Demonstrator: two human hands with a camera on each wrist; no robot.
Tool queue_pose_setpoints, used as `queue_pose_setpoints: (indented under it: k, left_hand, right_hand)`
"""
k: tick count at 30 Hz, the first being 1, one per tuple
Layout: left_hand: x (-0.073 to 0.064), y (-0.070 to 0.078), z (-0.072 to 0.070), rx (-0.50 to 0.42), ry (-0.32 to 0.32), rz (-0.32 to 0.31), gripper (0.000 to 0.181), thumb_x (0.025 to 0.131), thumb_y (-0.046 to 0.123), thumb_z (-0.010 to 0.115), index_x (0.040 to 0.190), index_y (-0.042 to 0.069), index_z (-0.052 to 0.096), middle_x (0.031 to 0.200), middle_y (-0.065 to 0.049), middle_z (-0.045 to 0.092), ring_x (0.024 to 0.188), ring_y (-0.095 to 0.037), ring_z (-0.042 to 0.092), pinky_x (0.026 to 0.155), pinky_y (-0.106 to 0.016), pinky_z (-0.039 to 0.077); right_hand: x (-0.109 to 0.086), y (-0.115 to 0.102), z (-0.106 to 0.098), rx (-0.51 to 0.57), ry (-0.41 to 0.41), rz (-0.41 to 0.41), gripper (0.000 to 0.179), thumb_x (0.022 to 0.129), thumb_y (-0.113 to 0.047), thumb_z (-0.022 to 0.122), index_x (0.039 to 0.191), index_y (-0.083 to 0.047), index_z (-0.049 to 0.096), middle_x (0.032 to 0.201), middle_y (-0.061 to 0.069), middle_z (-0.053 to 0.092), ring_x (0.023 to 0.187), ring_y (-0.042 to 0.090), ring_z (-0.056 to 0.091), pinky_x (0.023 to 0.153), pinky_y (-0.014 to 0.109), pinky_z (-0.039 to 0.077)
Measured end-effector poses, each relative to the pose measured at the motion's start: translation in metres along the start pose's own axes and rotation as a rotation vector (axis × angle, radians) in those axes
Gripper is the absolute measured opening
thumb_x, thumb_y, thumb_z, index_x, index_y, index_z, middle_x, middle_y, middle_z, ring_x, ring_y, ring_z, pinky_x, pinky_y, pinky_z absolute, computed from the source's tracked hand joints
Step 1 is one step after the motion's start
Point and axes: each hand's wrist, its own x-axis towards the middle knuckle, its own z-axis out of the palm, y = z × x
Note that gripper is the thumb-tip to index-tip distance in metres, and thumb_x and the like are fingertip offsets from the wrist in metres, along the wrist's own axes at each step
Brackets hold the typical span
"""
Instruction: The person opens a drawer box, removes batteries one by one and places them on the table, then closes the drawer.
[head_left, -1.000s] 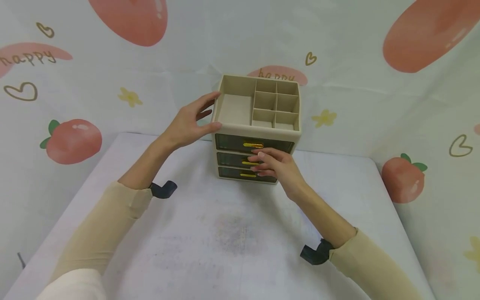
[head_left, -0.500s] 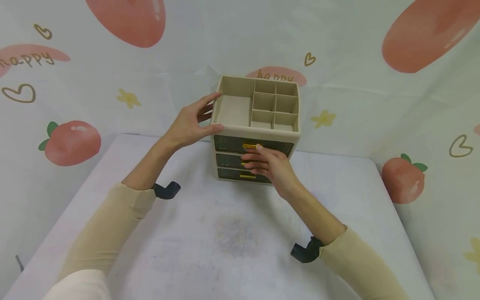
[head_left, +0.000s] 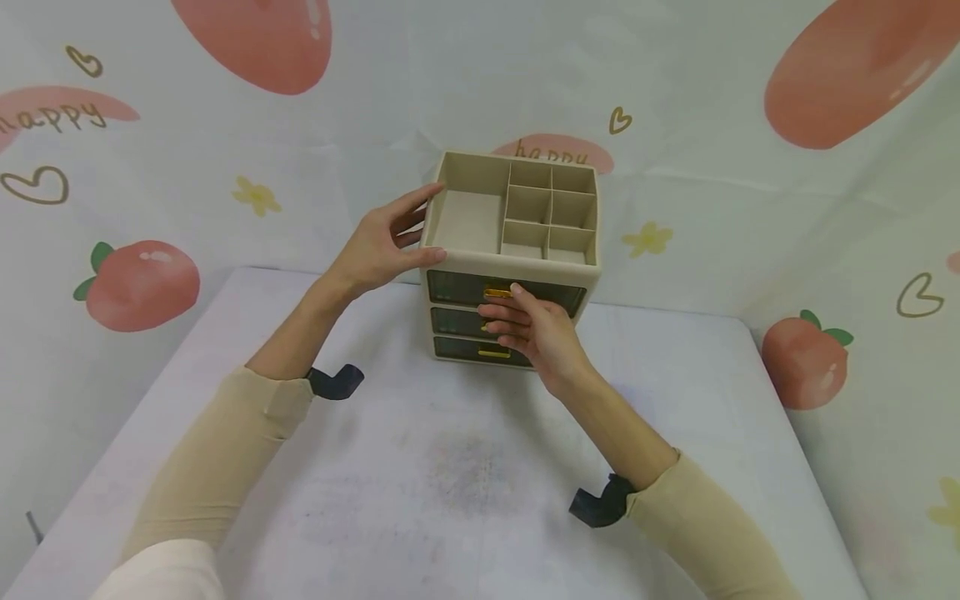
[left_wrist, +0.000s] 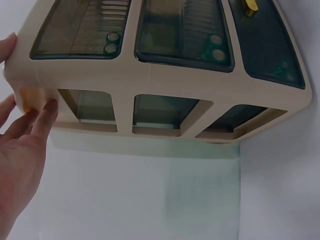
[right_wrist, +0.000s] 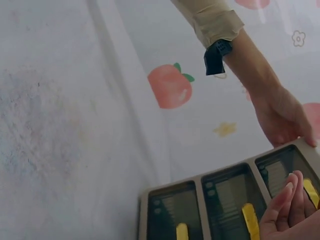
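Note:
A beige desktop drawer organizer (head_left: pixel 512 265) stands on the table, with three dark translucent drawers stacked below a divided top tray (head_left: pixel 472 221). My left hand (head_left: pixel 375 248) holds its upper left edge, thumb at the front rim and fingers along the side wall. In the left wrist view, these fingertips (left_wrist: pixel 49 111) lie on the side beside the cutouts. At the front, my right hand (head_left: pixel 543 333) pinches the gold handle (head_left: pixel 497 292) of the top drawer, thumb at its right end and index finger beneath. The other right fingers overlap the middle drawer's handle. All three drawers are in.
The white table (head_left: pixel 360 500) spreads out in front of the organizer and to both sides. Close behind hangs a white backdrop cloth (head_left: pixel 375 83) printed with peaches, hearts and flowers. Each wrist carries a black mount (head_left: pixel 600 502).
My right hand has moved left and slightly up along the drawer fronts, and its thumb and index finger have closed at the top handle. The left hand has stayed on the organizer's edge.

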Motion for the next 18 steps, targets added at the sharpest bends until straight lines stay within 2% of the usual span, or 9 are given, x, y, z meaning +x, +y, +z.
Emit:
queue_pose_setpoints:
  k: [11, 18]
  left_hand:
    - [-0.0020, -0.0058, 0.0025, -0.134, -0.024, -0.008, 0.082, 0.088, -0.002, 0.072, 0.157, 0.011, 0.030, 0.162, -0.010, 0.027, 0.145, -0.026, 0.033, 0.109, -0.037, 0.038]
    - [-0.0030, -0.0065, 0.0040, -0.148, -0.025, -0.020, 0.083, 0.089, -0.001, 0.071, 0.158, 0.013, 0.028, 0.163, -0.008, 0.024, 0.146, -0.025, 0.031, 0.111, -0.040, 0.037]
  right_hand:
    - [0.0040, 0.0010, 0.0013, -0.017, 0.042, 0.008, 0.042, 0.102, -0.035, 0.052, 0.118, 0.001, 0.068, 0.104, 0.006, 0.075, 0.088, 0.016, 0.071, 0.077, 0.025, 0.052]
    - [0.0028, 0.0013, 0.0022, -0.044, 0.068, 0.007, 0.041, 0.102, -0.032, 0.050, 0.115, 0.000, 0.071, 0.099, 0.004, 0.075, 0.081, 0.014, 0.068, 0.074, 0.024, 0.049]
